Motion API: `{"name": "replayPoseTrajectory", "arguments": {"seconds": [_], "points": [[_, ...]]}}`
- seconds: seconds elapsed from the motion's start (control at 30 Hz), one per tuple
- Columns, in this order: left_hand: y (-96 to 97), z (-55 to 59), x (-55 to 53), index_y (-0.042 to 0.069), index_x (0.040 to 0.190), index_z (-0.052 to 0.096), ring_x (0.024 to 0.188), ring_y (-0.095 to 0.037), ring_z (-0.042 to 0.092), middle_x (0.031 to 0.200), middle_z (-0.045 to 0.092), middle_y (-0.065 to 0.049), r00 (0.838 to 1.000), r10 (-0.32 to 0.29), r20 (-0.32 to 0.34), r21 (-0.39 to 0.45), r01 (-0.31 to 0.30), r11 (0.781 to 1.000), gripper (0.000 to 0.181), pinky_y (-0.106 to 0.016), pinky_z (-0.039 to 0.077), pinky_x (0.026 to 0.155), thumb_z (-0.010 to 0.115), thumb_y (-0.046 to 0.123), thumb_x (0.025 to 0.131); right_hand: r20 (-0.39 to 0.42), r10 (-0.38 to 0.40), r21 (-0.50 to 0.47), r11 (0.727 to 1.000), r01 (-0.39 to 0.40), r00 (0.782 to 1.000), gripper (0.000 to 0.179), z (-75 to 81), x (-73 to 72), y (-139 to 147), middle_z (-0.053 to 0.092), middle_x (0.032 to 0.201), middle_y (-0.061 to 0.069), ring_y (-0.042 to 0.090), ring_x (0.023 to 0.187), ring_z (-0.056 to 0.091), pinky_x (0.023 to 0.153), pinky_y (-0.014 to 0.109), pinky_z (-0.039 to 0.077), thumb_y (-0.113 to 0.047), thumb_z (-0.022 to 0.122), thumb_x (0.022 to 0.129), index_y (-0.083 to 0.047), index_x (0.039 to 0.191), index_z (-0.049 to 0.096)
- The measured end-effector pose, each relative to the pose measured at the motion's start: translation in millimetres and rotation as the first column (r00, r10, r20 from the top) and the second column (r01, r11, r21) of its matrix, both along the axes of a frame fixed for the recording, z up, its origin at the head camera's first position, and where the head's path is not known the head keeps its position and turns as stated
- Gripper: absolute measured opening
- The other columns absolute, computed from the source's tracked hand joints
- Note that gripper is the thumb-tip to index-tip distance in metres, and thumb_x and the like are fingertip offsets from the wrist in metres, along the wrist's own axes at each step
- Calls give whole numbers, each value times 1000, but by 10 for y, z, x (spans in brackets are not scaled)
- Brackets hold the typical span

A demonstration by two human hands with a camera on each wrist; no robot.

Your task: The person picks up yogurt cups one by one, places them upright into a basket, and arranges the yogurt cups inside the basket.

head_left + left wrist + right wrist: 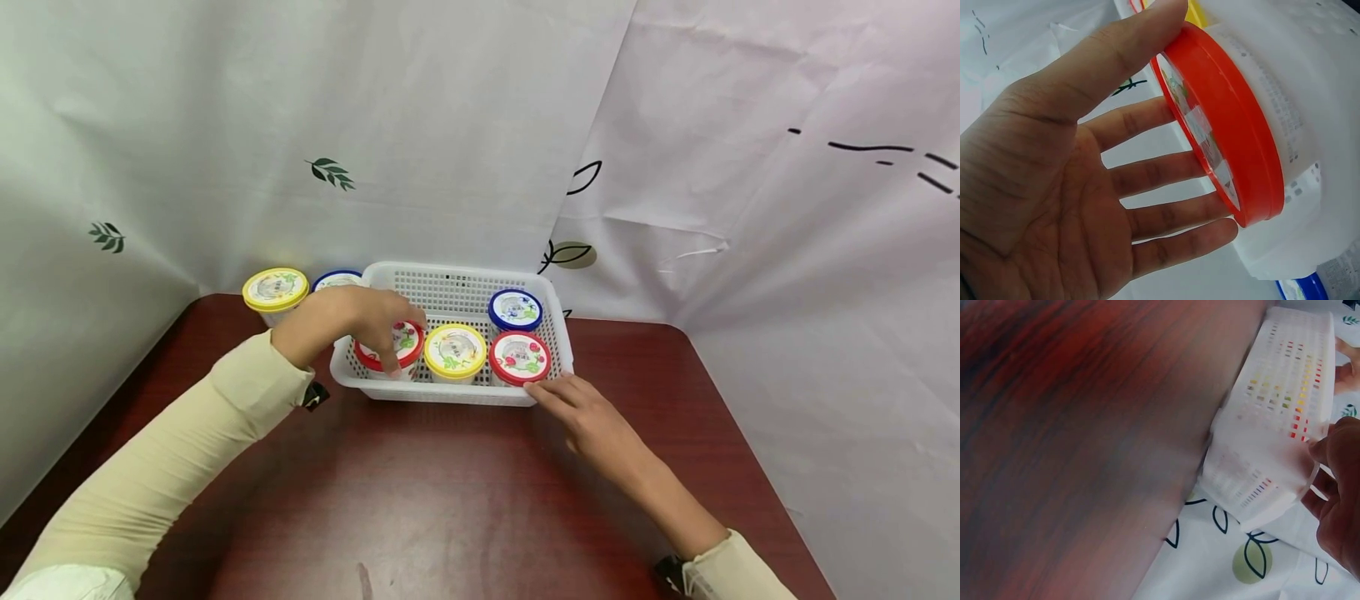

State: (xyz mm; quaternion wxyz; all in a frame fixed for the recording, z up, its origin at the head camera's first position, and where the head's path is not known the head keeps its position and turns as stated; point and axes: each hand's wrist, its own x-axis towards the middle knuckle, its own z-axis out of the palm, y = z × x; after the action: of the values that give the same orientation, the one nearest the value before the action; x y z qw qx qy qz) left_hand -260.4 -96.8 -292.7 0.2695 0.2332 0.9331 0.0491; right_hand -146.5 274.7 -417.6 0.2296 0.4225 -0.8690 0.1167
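Your left hand (369, 315) spreads across the left red tub (406, 339), thumb and fingers gripping opposite sides of its lid, inside the basket (442, 392). Your right hand (592, 417) pinches the basket's near right corner. The yellow tub (455, 352) stands between the left red tub and the right red tub (520, 358).

Room type unclear. Reads as makeshift tabletop booth: wood-grain table (465, 479), white leaf-print sheeting (450, 108) hung far, left and right.
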Motion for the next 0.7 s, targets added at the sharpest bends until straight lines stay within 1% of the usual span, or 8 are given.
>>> {"name": "replayPoseTrajectory", "arguments": {"seconds": [0.17, 0.27, 0.37, 0.5, 0.7], "points": [[5, -65, -5, 25, 164, 60, 142, -37, 56, 164, 60, -14, 1000, 15, -3, 0, -15, 1000, 94, -61, 61, 114, 102, 38, 81, -5, 4, -6, 1000, -4, 1000, 78, -6, -7, -1, 75, 133, 13, 32, 120, 72, 116, 63, 58, 25, 70, 76, -5, 148, 72], [-2, -98, -6, 24, 164, 60, 142, -38, 56, 165, 59, -15, 1000, 5, -15, 2, -5, 1000, 94, -62, 58, 116, 102, 38, 82, -10, 2, -3, 1000, -2, 1000, 77, -3, -8, -3, 75, 133, 13, 32, 120, 73, 116, 62, 58, 25, 71, 77, -5, 148, 72], [-6, -130, -5, 24, 165, 59, 143, -38, 55, 166, 57, -16, 1000, 7, -25, 2, -7, 1000, 93, -63, 57, 118, 101, 36, 83, -18, 0, -1, 1000, 0, 1000, 76, -3, -7, -4, 76, 132, 14, 33, 120, 73, 116, 60, 58, 24, 71, 77, -5, 148, 72], [-12, -168, -3, 24, 166, 58, 143, -37, 55, 168, 56, -16, 1000, 10, -21, 2, -9, 1000, 92, -64, 55, 120, 100, 35, 84, -32, 0, -5, 1000, -1, 999, 73, -10, -6, -4, 76, 130, 14, 32, 118, 73, 115, 59, 58, 24, 72, 79, -4, 146, 73], [-52, -240, 1, 25, 166, 58, 138, -36, 58, 162, 59, -16, 999, -36, -38, 7, 36, 999, 89, -65, 56, 118, 97, 36, 87, -36, -1, -8, 1000, 0, 999, 71, -22, -7, -14, 76, 129, 14, 32, 116, 73, 116, 60, 58, 24, 73, 80, -4, 145, 73]]}}
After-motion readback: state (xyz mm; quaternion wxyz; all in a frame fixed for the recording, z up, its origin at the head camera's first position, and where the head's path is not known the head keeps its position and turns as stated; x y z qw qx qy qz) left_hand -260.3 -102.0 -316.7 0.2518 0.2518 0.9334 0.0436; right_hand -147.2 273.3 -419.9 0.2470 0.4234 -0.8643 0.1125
